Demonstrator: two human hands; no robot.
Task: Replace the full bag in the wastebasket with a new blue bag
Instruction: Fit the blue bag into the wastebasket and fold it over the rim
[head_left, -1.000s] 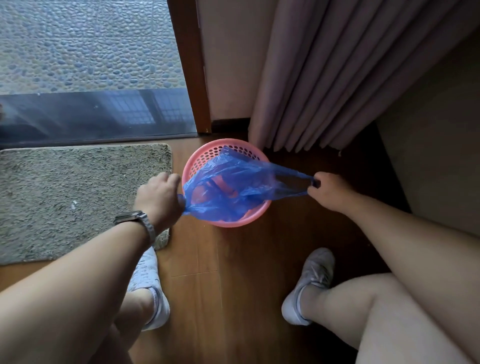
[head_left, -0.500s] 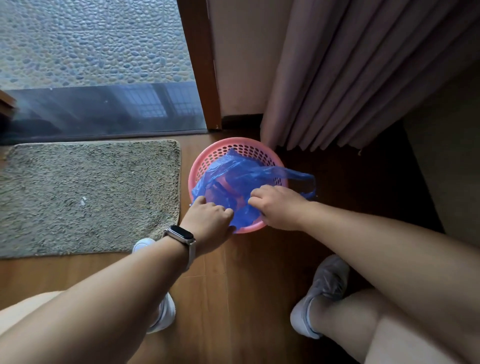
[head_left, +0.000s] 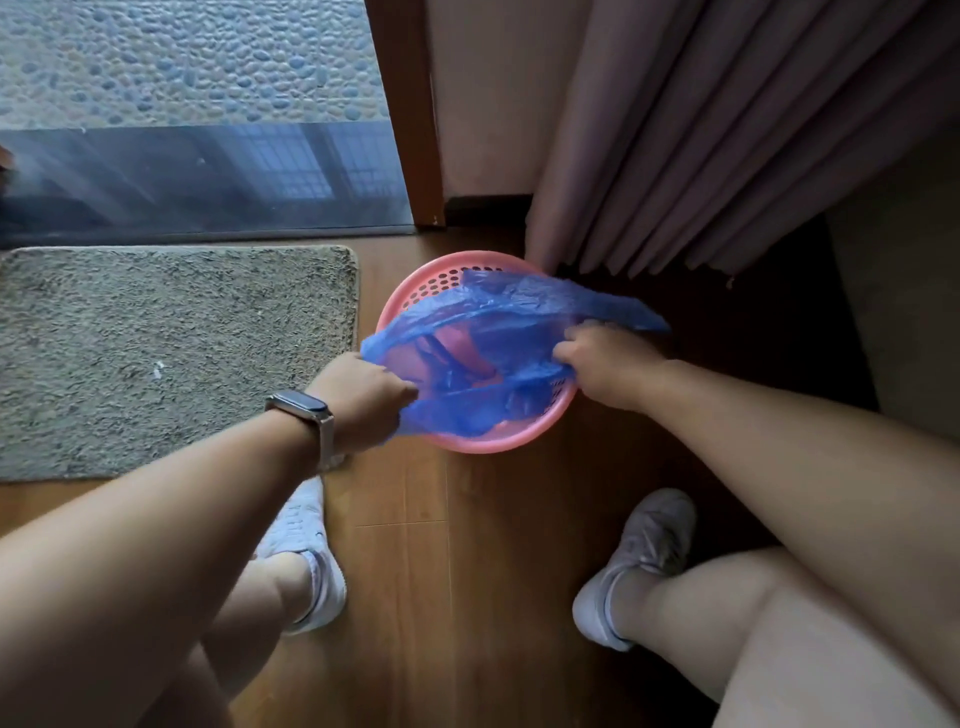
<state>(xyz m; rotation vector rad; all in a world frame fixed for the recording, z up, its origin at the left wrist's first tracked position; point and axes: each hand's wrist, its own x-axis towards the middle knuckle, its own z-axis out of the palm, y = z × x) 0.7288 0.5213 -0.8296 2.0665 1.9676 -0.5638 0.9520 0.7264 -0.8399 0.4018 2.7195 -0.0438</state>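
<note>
The pink perforated wastebasket holds the blue bag, spread across its mouth and sagging inside. Left hand: fingers curled, gripping the bag's left edge. Right hand: fingers curled round the right edge, tips hidden by film. A curtain hangs beyond the right fingers. A mat lies left of the left fingers. What lies under the film cannot be made out.
</note>
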